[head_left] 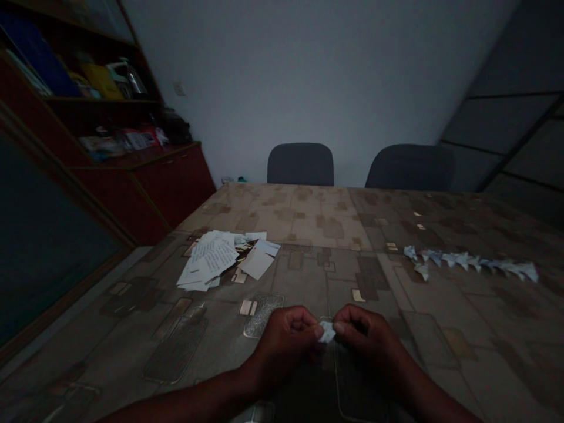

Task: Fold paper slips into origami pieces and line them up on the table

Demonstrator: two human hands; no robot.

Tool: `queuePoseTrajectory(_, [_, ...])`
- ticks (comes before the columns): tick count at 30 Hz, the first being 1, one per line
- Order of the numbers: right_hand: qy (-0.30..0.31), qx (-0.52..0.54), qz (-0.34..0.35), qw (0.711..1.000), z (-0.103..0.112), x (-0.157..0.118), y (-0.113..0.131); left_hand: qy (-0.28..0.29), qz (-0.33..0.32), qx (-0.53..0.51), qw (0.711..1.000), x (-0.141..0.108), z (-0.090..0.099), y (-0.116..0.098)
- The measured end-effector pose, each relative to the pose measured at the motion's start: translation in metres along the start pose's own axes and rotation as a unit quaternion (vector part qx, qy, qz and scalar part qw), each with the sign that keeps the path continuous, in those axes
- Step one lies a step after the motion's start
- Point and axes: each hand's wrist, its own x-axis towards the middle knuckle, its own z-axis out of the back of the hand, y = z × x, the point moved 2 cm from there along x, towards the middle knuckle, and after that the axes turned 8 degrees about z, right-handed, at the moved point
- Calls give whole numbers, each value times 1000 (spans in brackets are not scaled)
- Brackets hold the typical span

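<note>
Between my two hands is a small folded piece of white paper (326, 332), held low over the near middle of the table. My left hand (291, 335) pinches its left edge between thumb and forefinger. On the other edge, my right hand (368, 332) is closed in a similar pinch. Ahead and to the left lies a loose pile of printed paper sheets (209, 258), with a few blank pieces at its right side. Off to the right, several small folded paper pieces (460, 260) sit in a rough row. Their exact shape is hard to make out in the dim light.
A patterned cloth covers the table (317, 226). Beyond its far edge stand two grey chairs, one (300, 164) near the middle and another (409, 167) to the right. A reddish-brown cabinet (174, 182) with filled shelves is at the left.
</note>
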Motion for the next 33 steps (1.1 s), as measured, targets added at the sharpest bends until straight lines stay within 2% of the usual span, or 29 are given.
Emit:
queuePoseTrajectory(4, [5, 2, 16, 1000, 2, -1, 6, 2, -8, -4, 1000, -2, 0, -1])
queuePoseTrajectory(9, [9, -89, 68, 994, -4, -4, 19, -1, -20, 7, 1000, -4, -2, 3])
queuePoseTrajectory(14, [-11, -143, 127, 982, -9, -7, 19, -4, -46, 56, 997, -4, -2, 4])
queuePoseTrajectory(23, [-32, -113, 45, 992, 1, -1, 10, -17, -51, 67, 996, -6, 2, 2])
queuePoseTrajectory(28, [-79, -89, 49, 992, 13, -2, 11, -44, -45, 51, 997, -3, 4, 2])
queuePoseTrajectory(33, [-29, -105, 65, 992, 1, -1, 20, -59, -61, 102, 991, -3, 0, 2])
